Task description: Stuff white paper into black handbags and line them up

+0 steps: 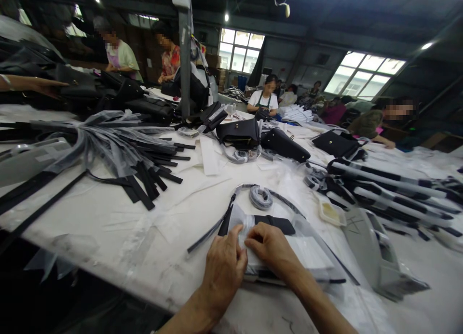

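Both hands are at a black handbag that lies on the table, partly covered by white paper (313, 252) and clear plastic wrap (248, 222). My left hand (224, 259) is at the wrap's near left side, fingers bent and closed on its edge. Close beside it, my right hand (271, 247) pinches the wrap with thumb and fingers; the exact grip is partly hidden. Just beyond the fingers lies a black flap or strap piece (277, 224). A long black strap (285, 199) loops behind the bag, around a coiled, plastic-wrapped strap (261, 197).
Left, a bundle of plastic-sleeved black straps (119, 141) spreads across the table (170, 257). Black handbags (238, 131) stand farther back. On the right are wrapped straps (390, 189), a small tray (331, 213) and a grey holder (372, 252). Co-workers (265, 100) sit beyond.
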Tool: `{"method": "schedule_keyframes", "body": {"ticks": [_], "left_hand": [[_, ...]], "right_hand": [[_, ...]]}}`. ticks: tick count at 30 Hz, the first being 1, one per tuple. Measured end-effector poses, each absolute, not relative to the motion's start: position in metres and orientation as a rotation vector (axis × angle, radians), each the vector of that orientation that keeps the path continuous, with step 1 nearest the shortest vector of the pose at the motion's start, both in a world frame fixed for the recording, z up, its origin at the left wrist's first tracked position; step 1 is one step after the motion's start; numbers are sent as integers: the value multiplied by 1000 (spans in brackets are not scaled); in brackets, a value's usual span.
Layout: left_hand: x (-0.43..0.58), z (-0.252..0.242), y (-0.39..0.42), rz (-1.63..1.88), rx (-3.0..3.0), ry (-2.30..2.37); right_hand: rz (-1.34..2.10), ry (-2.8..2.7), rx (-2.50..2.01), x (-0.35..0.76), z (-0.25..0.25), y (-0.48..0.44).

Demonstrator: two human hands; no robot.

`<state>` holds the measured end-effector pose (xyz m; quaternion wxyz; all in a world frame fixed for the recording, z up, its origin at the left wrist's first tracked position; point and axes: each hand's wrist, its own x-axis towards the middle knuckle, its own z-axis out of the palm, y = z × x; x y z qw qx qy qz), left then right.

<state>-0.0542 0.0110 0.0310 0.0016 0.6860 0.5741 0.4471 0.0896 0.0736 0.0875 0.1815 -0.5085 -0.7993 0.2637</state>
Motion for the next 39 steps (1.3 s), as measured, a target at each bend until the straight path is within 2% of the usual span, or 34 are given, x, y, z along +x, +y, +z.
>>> {"method": "schedule_keyframes", "body": {"ticks": [8,15,21,25,28,33,36,39], "left_hand": [[-57,34,15,1321,2130,1793],[-55,48,-6,1406,2655,1602],[-47,33,-20,1149,2838,1638],[-48,29,-19,1134,2855,1669],[-51,29,-20,1187,2874,1616],[-56,26,-19,1296,2842,1544],[-56,23,-15,1346,2830,1536],[-57,24,-13,1361,2891,1521]], "right_hand": [[766,-2254,-1481,91,85,78],[750,-2321,-1480,91,88,83],[591,-2308,-1580,82,82,84],[550,-2136,-1475,91,94,80],[589,-1834,-1428,141,118,78],[350,-1337,-1828,296,151,68],[376,-1135,-2069,372,152,57],[509,-1066,-2129,405,138,54]]}}
